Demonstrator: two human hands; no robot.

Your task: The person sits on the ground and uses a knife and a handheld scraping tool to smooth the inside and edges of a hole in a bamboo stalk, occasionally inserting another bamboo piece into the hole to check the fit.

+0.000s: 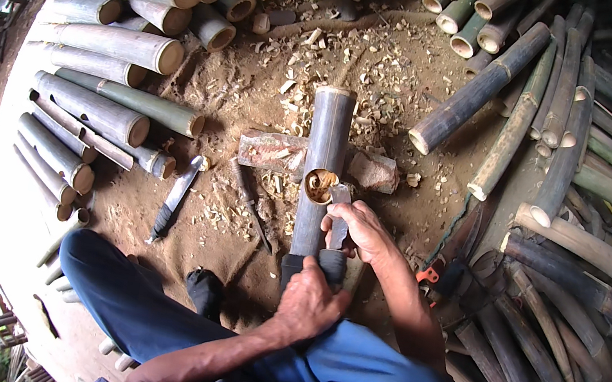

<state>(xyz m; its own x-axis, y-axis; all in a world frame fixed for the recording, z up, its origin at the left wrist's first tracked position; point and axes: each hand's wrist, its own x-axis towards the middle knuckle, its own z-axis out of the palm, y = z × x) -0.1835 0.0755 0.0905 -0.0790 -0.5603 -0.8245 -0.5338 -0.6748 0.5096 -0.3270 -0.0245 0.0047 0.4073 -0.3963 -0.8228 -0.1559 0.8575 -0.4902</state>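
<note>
A grey bamboo tube (pixel 329 131) lies lengthwise in front of me, its far end raised across a short log (pixel 272 151). A round hole in its upper side exposes pale wood and curled shavings (pixel 320 185). A broad, short-bladed knife (pixel 338 231) lies along the tube's right side, its tip at the hole. My left hand (pixel 311 302) is closed around its dark handle; dark material beside that hand I cannot make out. My right hand (pixel 359 231) grips the blade near the hole, thumb on top and the other fingers partly hidden.
Left of the tube, a knife (pixel 176 199) with a dark handle and a slim pointed tool (pixel 250 202) lie on the ground. Bamboo tubes (pixel 110 43) are stacked at left, with more bamboo poles (pixel 484 87) at right. Wood chips (pixel 387 69) litter the soil. An orange-handled tool (pixel 428 275) lies right of my forearm.
</note>
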